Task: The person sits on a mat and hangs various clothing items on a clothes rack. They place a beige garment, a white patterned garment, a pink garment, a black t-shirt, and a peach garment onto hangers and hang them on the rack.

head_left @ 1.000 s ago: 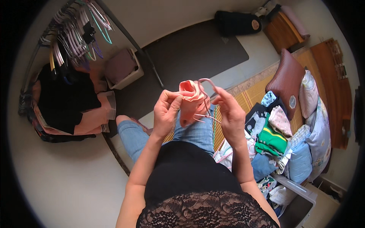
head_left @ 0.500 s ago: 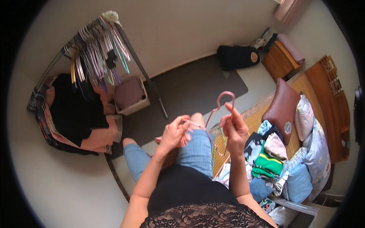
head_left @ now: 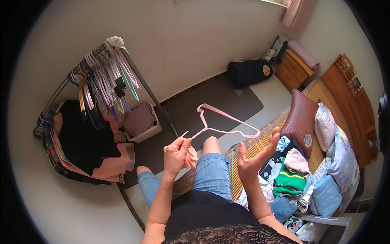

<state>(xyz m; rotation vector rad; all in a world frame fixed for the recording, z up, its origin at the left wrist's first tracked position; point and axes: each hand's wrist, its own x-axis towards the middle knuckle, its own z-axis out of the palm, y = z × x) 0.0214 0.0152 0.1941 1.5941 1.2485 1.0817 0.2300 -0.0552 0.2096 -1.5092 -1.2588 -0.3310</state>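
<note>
A pink clothes hanger (head_left: 227,131) is held up in front of me. My left hand (head_left: 177,156) pinches it by the hook end, and a short tip pokes out above the fingers. The hanger's body reaches out to the right, one arm pointing up and away and the other to the right. Close to that right end, my right hand (head_left: 256,156) is open, thumb and fingers spread, nothing in it. Beside my thigh a green hanger (head_left: 232,162) stands out against the bamboo mat.
Folded clothes, among them a green garment (head_left: 289,181), lie on the mat (head_left: 268,141) to my right, by a brown cushion (head_left: 301,122). At the left, a metal rack (head_left: 148,87) carries many hangers and dark and pink clothes. A white bin (head_left: 152,132) stands below it.
The pink hanger has turned: its hook was up at my right hand and is now at my left hand. My right hand has let go and spread its fingers. The view has shifted slightly.
</note>
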